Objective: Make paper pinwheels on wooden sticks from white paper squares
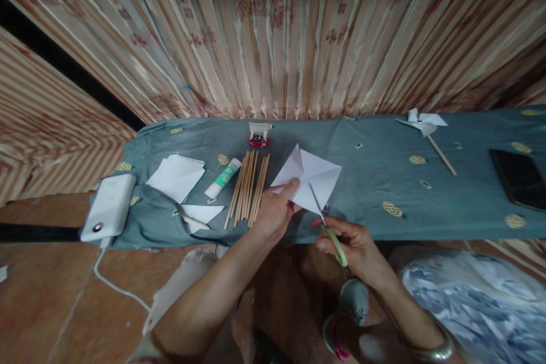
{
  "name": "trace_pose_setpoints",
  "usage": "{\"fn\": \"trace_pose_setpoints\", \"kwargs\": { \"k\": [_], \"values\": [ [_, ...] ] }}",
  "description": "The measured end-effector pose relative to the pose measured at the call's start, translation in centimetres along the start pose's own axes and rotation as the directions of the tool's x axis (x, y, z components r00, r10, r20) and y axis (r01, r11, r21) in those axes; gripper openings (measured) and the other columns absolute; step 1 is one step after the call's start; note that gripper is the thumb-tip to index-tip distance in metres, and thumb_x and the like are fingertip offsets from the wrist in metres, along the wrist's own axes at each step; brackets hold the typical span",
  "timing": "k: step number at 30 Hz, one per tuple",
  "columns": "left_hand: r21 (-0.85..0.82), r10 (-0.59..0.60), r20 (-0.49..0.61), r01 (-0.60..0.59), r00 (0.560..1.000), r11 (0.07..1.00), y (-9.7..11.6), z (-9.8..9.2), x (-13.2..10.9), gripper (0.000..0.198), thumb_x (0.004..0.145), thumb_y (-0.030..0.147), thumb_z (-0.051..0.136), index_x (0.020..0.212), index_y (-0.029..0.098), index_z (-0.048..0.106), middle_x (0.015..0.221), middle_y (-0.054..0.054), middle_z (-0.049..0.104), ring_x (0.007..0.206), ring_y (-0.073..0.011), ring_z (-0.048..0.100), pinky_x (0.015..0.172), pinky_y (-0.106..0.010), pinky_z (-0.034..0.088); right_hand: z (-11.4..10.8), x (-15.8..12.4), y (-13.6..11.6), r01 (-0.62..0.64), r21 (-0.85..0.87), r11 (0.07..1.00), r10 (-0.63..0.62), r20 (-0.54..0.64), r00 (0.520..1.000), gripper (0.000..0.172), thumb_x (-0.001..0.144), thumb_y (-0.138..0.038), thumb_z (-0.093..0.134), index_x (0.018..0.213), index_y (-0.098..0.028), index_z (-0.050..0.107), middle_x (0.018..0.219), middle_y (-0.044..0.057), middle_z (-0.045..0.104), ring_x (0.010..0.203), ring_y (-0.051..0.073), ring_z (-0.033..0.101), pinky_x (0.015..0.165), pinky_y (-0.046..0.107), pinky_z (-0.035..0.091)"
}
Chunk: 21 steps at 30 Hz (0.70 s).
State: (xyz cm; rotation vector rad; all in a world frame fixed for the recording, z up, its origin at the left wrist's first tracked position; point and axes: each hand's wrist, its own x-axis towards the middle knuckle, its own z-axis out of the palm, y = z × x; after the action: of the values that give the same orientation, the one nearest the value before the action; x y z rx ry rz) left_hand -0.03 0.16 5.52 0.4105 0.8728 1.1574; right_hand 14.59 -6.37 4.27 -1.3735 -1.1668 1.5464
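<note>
My left hand pinches the left edge of a square white paper sheet, thumb on top. The sheet is creased along its diagonals, and a slit from its upper corner leaves one flap raised. My right hand grips a pair of scissors with pale green handles. The blades point up and left over the paper's lower corner, toward its middle. Just left of my left hand lie several thin wooden sticks. A glue stick with a green label rests beside them.
A small red box of pins stands behind the sticks. At left are stacked white sheets, a knife and a white power bank with a cable. A paper pinwheel on a stick and a dark phone lie at right.
</note>
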Motion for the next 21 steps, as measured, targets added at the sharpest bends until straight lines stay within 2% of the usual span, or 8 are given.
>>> {"fn": "trace_pose_setpoints", "kwargs": {
  "k": [5,14,18,21],
  "values": [
    [-0.008,0.004,0.010,-0.004,1.000,1.000,0.00,0.05,-0.07,0.028,0.059,0.030,0.083,0.076,0.012,0.070,0.079,-0.007,0.073,0.081,-0.0203,0.068,0.073,-0.029,0.053,0.16,-0.01,0.25,-0.030,0.081,0.996,0.031,-0.017,0.999,0.041,0.055,-0.046,0.082,0.081,-0.018,0.069,0.049,-0.007,0.046,0.045,0.008,0.040,0.046,0.023,0.040],
    [-0.018,-0.004,-0.007,0.004,1.000,1.000,0.08,0.17,-0.06,0.025,0.061,0.027,0.082,0.077,0.012,0.069,0.083,-0.008,0.073,0.087,-0.0223,0.068,0.078,-0.032,0.054,-0.03,0.01,0.89,-0.024,0.080,0.996,0.026,-0.022,0.999,0.037,0.058,-0.042,0.082,0.083,-0.018,0.070,0.054,-0.005,0.054,0.050,0.010,0.049,0.049,0.023,0.043],
    [-0.002,0.001,-0.009,-0.001,1.000,1.000,0.27,0.05,0.07,0.028,0.061,0.027,0.082,0.080,0.011,0.069,0.086,-0.009,0.074,0.088,-0.0231,0.068,0.079,-0.033,0.054,-0.13,0.03,0.95,-0.024,0.038,0.999,0.023,0.015,1.000,0.038,0.059,-0.041,0.082,0.085,-0.018,0.068,0.054,-0.005,0.054,0.049,0.009,0.048,0.049,0.022,0.041],
    [0.006,0.013,-0.024,-0.013,1.000,1.000,0.70,-0.16,0.41,0.026,0.061,0.026,0.081,0.079,0.011,0.069,0.086,-0.010,0.074,0.088,-0.0231,0.068,0.078,-0.033,0.054,-0.33,-0.05,1.00,-0.024,-0.036,0.999,0.027,0.087,0.996,0.039,0.063,-0.041,0.079,0.091,-0.017,0.067,0.058,-0.004,0.057,0.052,0.010,0.049,0.051,0.022,0.040]
  ]
}}
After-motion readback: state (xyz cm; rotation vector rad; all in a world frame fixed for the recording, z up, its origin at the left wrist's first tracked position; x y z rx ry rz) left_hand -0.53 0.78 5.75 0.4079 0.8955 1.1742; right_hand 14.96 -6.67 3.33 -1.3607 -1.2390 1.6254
